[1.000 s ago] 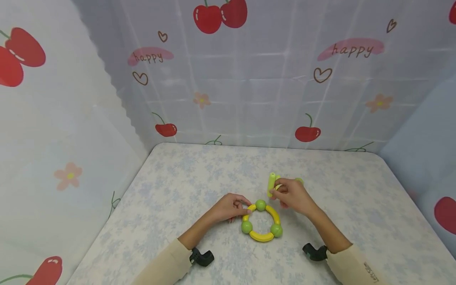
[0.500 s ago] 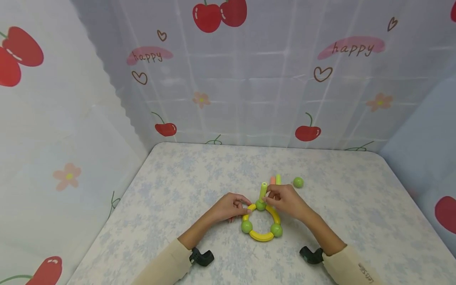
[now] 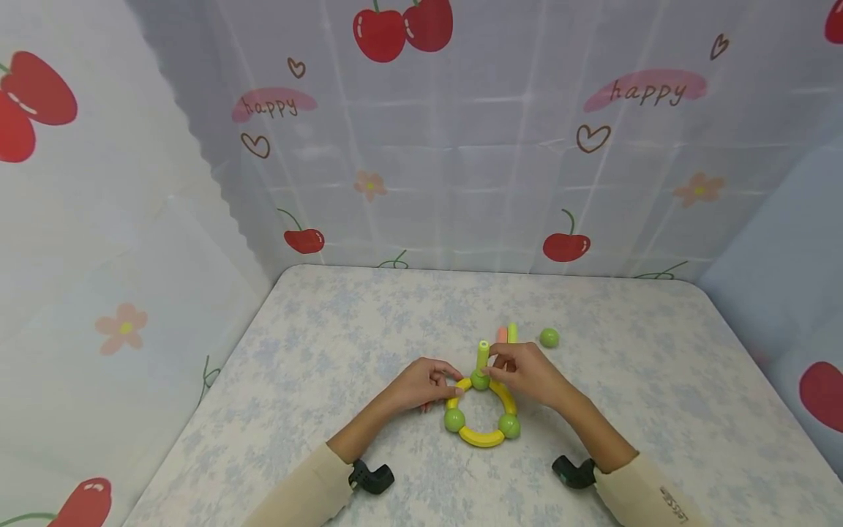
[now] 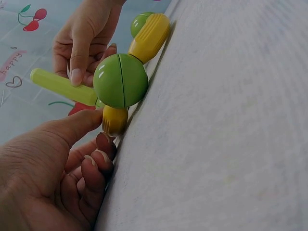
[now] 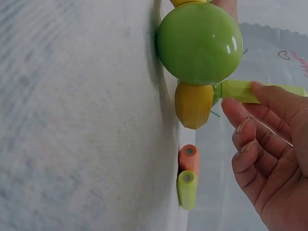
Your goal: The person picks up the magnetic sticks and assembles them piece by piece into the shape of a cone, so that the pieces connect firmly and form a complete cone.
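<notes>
A ring of yellow curved rods (image 3: pixel 483 438) joined by green balls lies flat on the table. My left hand (image 3: pixel 420 383) pinches the ring's left curved rod (image 4: pixel 114 120) between thumb and fingers. At the far side of the ring, a straight light green rod (image 3: pixel 483 356) stands upright on the far green ball (image 3: pixel 480 380). Thumb and fingers of my right hand (image 3: pixel 530 372) pinch this rod near its lower end. In the right wrist view, the rod's base meets the ball, which is partly hidden behind a yellow rod and a nearer green ball (image 5: pixel 199 43).
Beyond the ring, an orange rod (image 5: pixel 189 156) and another light green rod (image 5: pixel 186 190) lie side by side. A loose green ball (image 3: pixel 549 337) sits to their right. A cherry-print curtain (image 3: pixel 435 161) hangs behind the patterned table (image 3: pixel 329 315).
My right hand has brought the light green rod left and down from beside the other rods onto the far ball. My left hand has stayed on the ring.
</notes>
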Available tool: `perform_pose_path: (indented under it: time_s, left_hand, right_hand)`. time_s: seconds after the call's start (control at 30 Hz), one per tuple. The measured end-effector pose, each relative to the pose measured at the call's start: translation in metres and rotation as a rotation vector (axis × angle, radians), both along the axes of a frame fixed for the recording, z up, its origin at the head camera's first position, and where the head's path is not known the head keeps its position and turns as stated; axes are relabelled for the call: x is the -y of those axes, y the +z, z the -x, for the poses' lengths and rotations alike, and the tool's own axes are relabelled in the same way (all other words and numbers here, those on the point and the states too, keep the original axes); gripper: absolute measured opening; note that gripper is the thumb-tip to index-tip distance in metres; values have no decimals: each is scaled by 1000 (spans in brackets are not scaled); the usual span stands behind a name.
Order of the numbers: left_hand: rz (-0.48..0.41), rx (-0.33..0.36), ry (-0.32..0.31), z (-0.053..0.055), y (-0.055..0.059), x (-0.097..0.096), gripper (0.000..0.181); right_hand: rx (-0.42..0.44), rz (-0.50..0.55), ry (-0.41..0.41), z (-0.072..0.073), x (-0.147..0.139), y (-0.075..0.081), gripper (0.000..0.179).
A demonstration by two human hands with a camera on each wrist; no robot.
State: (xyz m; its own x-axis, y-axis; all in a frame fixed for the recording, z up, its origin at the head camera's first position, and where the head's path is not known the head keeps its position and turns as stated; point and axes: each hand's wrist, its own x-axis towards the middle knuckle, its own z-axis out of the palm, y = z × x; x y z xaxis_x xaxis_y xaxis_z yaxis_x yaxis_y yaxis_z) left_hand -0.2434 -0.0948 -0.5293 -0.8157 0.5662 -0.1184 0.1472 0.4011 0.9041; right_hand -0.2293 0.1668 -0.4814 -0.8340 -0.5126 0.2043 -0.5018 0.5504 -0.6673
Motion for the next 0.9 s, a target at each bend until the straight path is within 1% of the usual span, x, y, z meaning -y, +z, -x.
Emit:
perform_pose_path:
  time_s: [0.2, 0.33, 0.43, 0.5, 0.6, 0.73, 0.8, 0.9]
  left_hand:
    - [-10, -2, -1, 0, -1, 1, 22]
    - [-21, 0, 1, 0, -2, 1, 21]
    - [-25, 4, -10, 1, -2, 1, 22]
    - [-20, 14, -30, 2, -1, 3, 23]
    - [-15, 36, -86, 5, 5, 8, 29]
    - [10, 57, -192, 6, 16, 16, 43]
    - [46, 43, -243, 5, 21, 18, 53]
    - [117, -9, -299, 3, 26, 19, 67]
  right_hand:
    - [0, -17, -4, -1, 1, 1, 8]
    - [-1, -38, -12, -2, 1, 1, 13]
    - [-4, -52, -16, -1, 0, 2, 14]
    - [-5, -59, -13, -1, -1, 3, 14]
    - [-3, -60, -4, 0, -3, 4, 14]
    - [5, -59, 2, 1, -5, 3, 18]
    - [20, -60, 5, 2, -6, 2, 20]
    - [61, -56, 22, 2, -6, -1, 23]
